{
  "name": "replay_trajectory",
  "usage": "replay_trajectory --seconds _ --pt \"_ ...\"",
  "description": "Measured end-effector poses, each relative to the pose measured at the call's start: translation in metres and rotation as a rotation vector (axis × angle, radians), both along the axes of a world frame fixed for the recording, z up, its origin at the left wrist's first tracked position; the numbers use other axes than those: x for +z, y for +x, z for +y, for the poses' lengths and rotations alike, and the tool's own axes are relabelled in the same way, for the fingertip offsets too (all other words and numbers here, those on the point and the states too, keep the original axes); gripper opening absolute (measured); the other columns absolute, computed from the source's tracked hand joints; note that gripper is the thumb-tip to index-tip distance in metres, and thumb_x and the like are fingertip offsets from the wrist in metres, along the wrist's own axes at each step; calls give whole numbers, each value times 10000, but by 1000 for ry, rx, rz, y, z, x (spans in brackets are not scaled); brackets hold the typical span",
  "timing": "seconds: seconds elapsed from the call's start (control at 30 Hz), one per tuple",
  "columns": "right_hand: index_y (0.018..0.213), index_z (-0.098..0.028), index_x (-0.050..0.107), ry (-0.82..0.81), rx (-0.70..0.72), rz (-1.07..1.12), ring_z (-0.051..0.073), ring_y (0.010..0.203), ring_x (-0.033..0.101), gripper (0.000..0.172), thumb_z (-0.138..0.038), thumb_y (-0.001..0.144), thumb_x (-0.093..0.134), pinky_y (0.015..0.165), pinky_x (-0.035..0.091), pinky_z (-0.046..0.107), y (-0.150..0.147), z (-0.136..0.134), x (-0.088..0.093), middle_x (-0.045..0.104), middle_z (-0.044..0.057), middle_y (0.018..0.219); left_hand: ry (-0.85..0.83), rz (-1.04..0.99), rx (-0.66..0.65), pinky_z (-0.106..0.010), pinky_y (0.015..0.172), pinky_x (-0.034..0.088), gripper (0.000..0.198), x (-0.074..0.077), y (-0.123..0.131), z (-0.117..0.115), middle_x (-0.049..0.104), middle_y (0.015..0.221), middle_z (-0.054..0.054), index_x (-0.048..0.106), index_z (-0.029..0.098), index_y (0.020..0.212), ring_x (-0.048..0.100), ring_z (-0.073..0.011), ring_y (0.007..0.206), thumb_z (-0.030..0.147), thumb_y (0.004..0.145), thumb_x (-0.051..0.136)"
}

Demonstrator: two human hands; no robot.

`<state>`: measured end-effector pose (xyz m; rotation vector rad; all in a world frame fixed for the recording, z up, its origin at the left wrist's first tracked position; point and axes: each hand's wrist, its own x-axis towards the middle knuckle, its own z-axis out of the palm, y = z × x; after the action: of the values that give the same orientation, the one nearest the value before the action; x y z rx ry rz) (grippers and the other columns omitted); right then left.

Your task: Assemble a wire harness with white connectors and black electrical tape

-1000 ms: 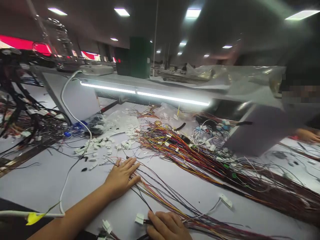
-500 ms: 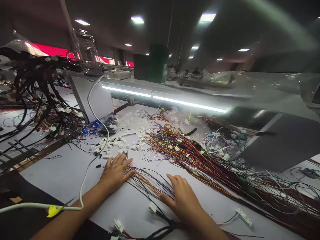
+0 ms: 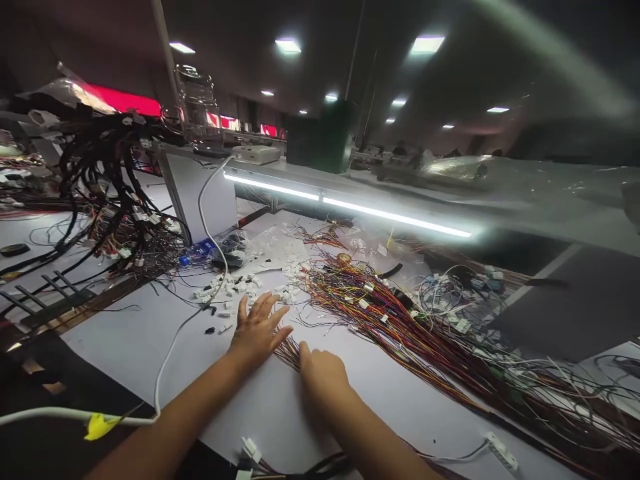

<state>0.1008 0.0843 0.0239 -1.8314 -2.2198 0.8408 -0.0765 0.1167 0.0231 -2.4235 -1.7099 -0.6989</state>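
Left forearm [image 3: 185, 410], bare, slants up and rightward from lower edge, wrist nearly straight. Left hand [image 3: 255, 340] palm down, fingers extended and fanned apart, thumb angled toward right hand [image 3: 324, 377]. Right forearm [image 3: 380, 437], also bare, angles up and leftward. Right hand just beside left, slightly nearer body, fingers curled under in closed grasp, fingertips mostly hidden; hands near but apart.

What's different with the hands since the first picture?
The right hand moved forward, close to the left hand. Its fingers are now curled at the thin wires; I can't see whether they grip. The left hand's fingers spread wider. The big wire pile and the lit lamp stayed put.
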Motion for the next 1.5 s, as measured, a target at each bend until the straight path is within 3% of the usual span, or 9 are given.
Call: replay_trajectory --seconds 0.2,0.43,0.57,0.7,0.93,1.1,1.2,1.33,1.5 --pt "1120 -215 444 -75 -256 591 158 580 595 455 -173 672 513 537 408 257 43 13 -19 522 -47 664 -136 -494 -222 -365 990 444 299 5 12 -55 598 1214 -103 598 232 1172 536 -230 1159 345 933 458" --pt "1095 -199 445 -183 -372 1191 42 383 311 435 -388 717 553 370 212 174 54 6 -27 446 -89 646 -278 -156 -505 -433 965 420 446 -14 62 -76 600 1229 -102 546 267 1261 540 -280 1103 352 829 614" --pt "1090 -196 507 -257 -304 1468 8 376 248 465 -473 758 677 360 135 174 58 -2 -26 555 -37 760 -234 24 -535 -338 692 439 124 -37 75 -80 641 787 -54 644 221 774 559 -212 735 338 757 679" --pt "930 -199 528 -209 -312 1500 18 393 149 352 -526 836 614 363 85 181 55 -5 -28 413 -86 626 -276 -71 -756 -289 608 391 361 -59 63 -91 576 569 -18 551 213 541 474 -144 542 348 875 524" --pt "1218 -182 521 -111 -234 1329 63 432 290 578 -605 828 572 413 215 197 36 -14 -41 428 -68 597 -781 -1146 -193 -365 878 449 465 8 55 -39 617 1201 -101 561 230 1195 576 -232 1080 563 903 420" --pt "1177 -193 590 52 -39 1055 151 673 525 531 -612 860 514 643 433 280 31 -20 -44 588 15 770 -801 -1837 -147 -207 516 410 342 44 80 -6 500 644 54 546 184 1022 456 -71 485 487 865 558" --pt "1261 -187 534 104 -58 1108 221 914 584 684 -710 824 466 772 465 340 47 -10 -25 628 91 1004 -663 -1621 -220 -193 395 189 392 43 91 -10 293 535 115 511 193 1029 191 -61 401 553 875 495" --pt "1353 -214 458 79 -2 1224 267 1197 493 764 -738 798 478 957 404 419 80 11 28 551 125 1279 -651 -1065 -387 -236 508 293 424 39 96 -20 380 594 62 522 164 845 322 -102 536 579 883 442" --pt "1297 -213 517 -74 154 1153 239 1122 548 689 -629 762 641 887 443 383 90 25 81 620 101 1196 -715 -725 -475 -261 542 311 372 45 104 -22 454 610 40 572 179 827 361 -128 568 514 897 426"
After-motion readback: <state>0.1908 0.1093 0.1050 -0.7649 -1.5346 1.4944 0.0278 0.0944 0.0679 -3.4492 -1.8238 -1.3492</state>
